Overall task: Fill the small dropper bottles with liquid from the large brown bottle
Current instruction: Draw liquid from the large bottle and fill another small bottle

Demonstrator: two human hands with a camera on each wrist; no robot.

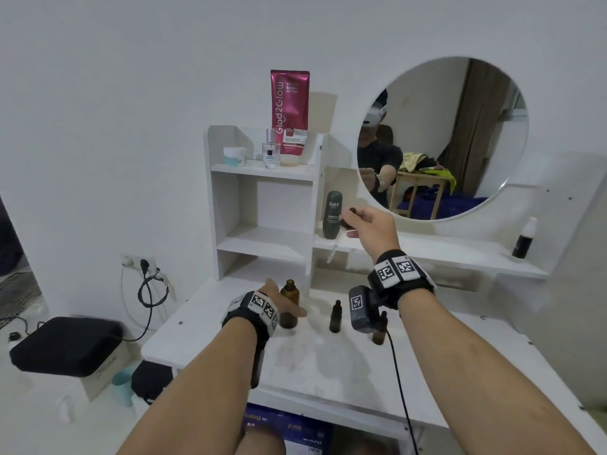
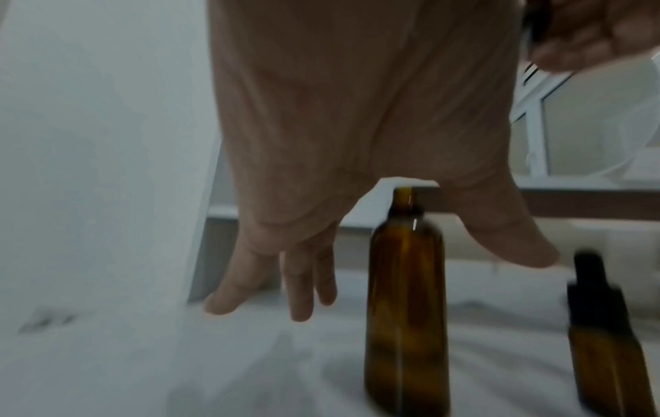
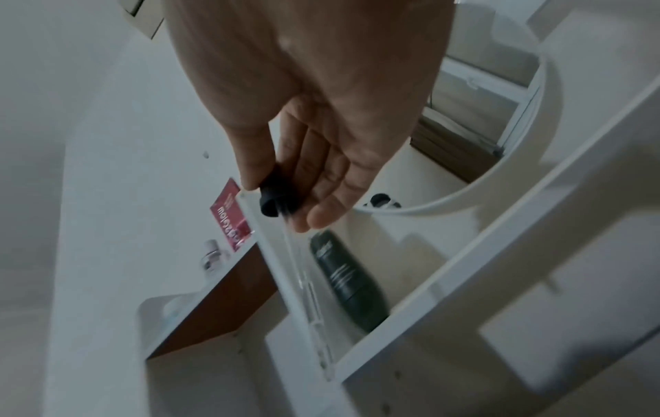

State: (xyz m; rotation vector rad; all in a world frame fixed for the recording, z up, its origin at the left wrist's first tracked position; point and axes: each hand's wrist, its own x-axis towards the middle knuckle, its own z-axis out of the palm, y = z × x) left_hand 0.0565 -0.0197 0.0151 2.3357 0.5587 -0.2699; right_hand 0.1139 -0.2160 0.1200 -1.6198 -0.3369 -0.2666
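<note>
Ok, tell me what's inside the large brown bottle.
The large brown bottle stands uncapped beside the open left hand. Its amber glass is too dark and blurred to show any liquid level.

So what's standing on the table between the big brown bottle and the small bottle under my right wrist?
One capped small dropper bottle stands between the large brown bottle and the other small bottle, clearest in the head view.

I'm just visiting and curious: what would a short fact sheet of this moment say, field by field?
Place: white dressing table with round mirror
Left hand: open, fingers straight, beside the large brown bottle, not gripping it
Large brown bottle: upright, uncapped
Right hand: raised, pinching a dropper by its black bulb
Small bottles: one capped, another partly hidden behind the wrist camera
</note>
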